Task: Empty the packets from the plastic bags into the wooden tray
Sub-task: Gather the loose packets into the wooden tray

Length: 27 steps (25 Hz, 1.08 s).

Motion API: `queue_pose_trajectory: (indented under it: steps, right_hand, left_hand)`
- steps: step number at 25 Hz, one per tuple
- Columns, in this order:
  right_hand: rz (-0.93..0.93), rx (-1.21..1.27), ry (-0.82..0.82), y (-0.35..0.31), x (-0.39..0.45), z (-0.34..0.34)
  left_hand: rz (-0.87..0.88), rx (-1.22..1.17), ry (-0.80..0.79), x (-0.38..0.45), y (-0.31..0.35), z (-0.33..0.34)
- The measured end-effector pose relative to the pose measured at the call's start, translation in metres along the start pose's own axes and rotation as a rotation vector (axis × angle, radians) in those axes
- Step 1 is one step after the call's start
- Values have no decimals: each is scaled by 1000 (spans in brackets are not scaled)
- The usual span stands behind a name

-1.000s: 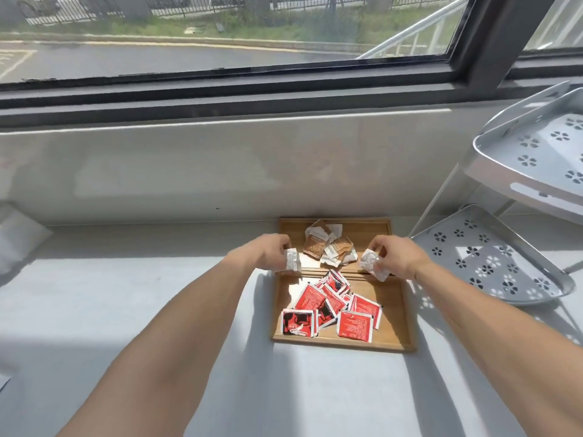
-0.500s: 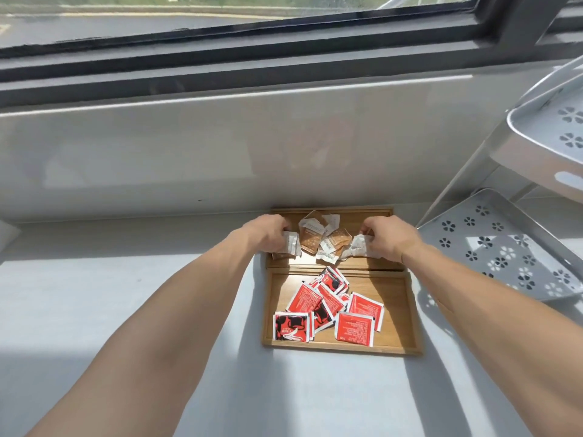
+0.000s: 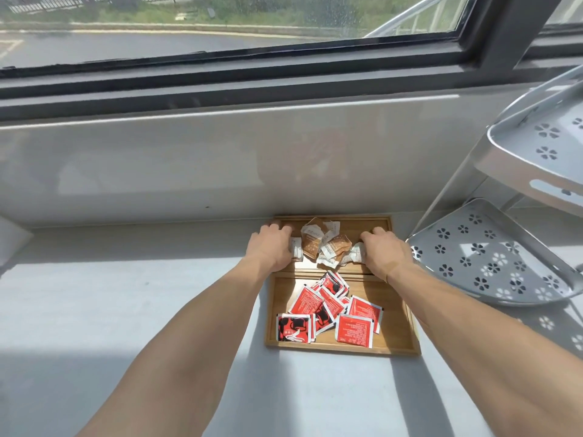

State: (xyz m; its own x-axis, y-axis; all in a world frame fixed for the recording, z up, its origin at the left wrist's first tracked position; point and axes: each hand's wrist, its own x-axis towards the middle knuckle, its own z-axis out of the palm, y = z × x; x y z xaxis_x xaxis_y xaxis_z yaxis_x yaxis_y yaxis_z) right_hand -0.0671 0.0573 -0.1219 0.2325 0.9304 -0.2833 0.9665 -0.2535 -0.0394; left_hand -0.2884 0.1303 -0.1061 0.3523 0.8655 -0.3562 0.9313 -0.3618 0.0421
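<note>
The wooden tray (image 3: 400, 313) sits on the grey tabletop (image 3: 132, 310). Its near part holds a pile of red packets (image 3: 328, 313). Its far part holds brown packets (image 3: 325, 244). The left hand (image 3: 273, 247) has its fingers curled shut on a small white packet (image 3: 296, 247). The right hand (image 3: 383, 252) squeezes a crumpled white packet (image 3: 356, 253). A grey metal rack (image 3: 492, 263) stands to the right. A window (image 3: 220, 26) is behind.

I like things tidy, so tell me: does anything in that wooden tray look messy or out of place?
Nothing spilled outside the wooden tray. The red packets lie overlapping and askew in the near compartment; the brown packets in the far one look crumpled.
</note>
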Motion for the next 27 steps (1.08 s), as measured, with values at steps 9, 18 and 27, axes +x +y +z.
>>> queue_pose_trajectory:
  steps: [9, 18, 27]
  right_hand:
    - [-80, -29, -81, -6, -75, -31]
    - [24, 83, -194, 31, -194, -51]
    - [281, 175, -228, 161, -326, -28]
  left_hand:
    - [32, -138, -93, -73, 24, -9]
    - [223, -187, -267, -150, 69, -16]
    - [447, -56, -378, -196, 198, -6]
